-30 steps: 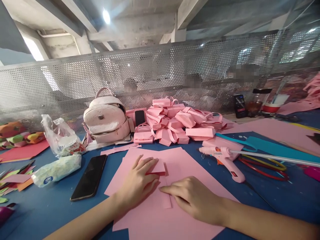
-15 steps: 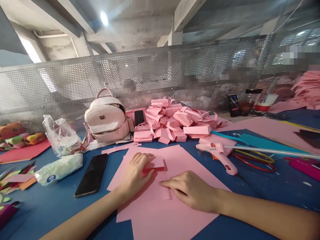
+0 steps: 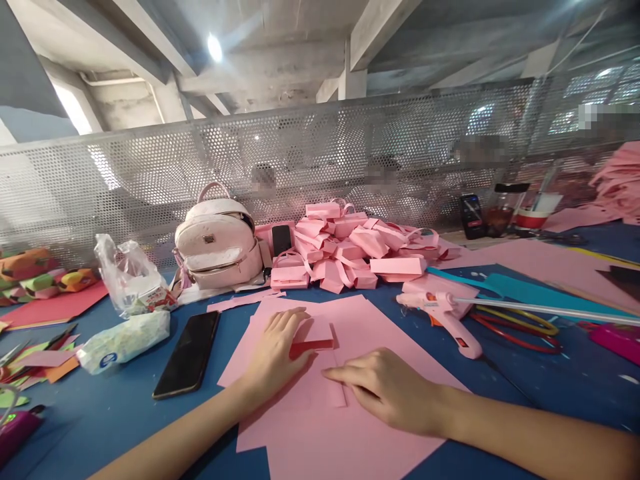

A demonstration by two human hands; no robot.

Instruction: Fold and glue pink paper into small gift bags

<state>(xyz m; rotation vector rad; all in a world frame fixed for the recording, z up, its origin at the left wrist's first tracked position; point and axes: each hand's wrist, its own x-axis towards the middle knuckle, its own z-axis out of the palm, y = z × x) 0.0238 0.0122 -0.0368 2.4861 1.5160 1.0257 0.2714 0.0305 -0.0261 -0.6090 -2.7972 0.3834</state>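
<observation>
Large pink paper sheets (image 3: 310,427) lie on the blue table in front of me. On them rests a folded pink paper piece (image 3: 320,333) with a darker red-pink edge. My left hand (image 3: 280,347) lies over the left part of this piece, fingers spread and flat. To the right, my right hand (image 3: 385,387) touches a narrow folded strip (image 3: 337,392) with its outstretched index finger, the other fingers curled under; nothing is seen in it.
A black phone (image 3: 187,353) lies left of the sheets. A pink glue gun (image 3: 445,317) is at the right. Behind stand a pale pink backpack (image 3: 217,243) and a heap of folded pink paper bags (image 3: 350,247). A plastic bag (image 3: 133,277) sits back left.
The view has shifted slightly, so everything appears a little lower and to the right. My left thumb has lifted away from the folded piece's edge, showing more of it.
</observation>
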